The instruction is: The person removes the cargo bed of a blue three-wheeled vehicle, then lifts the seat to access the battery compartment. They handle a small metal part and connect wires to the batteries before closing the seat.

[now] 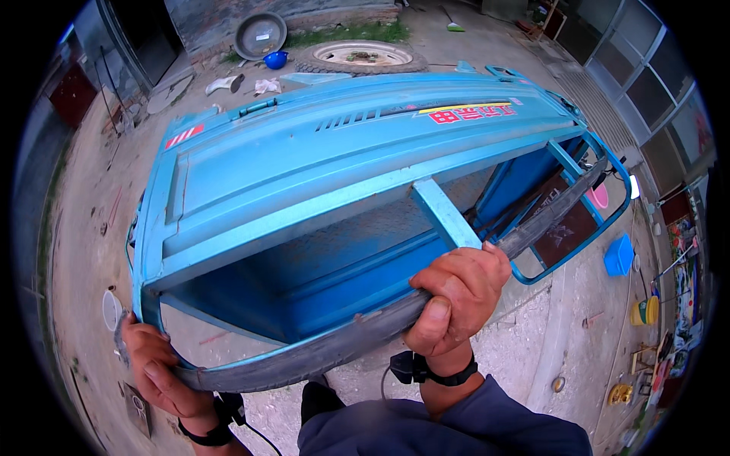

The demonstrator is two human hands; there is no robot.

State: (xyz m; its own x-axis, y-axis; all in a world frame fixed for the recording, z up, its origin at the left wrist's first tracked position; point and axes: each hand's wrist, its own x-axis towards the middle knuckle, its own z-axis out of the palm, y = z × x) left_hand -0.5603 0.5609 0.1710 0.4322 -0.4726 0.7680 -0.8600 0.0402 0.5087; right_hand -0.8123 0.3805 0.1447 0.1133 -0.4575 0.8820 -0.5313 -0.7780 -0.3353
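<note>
A blue metal vehicle body point(266, 175), like a cargo tricycle's bed, fills the middle, with an open frame side facing me. Along its near edge runs a long dark grey strip point(319, 346), worn and rubber-looking. My left hand point(163, 368) is closed around the strip's left end, beside the frame's corner. Farther right, my right hand point(460, 296) wraps over the strip, its thumb on the near side. Just beyond that hand, a blue crossbar point(447, 216) meets the edge. What lies under my palms is hidden. Both wrists wear black bands with small devices and cables.
Behind the body lies a large tyre on a rim point(361, 57), near a grey basin point(260, 36) and a blue bowl point(275, 60). To the right stand a blue tub point(619, 255) and a yellow bucket point(644, 311). A white bowl point(112, 310) lies at left.
</note>
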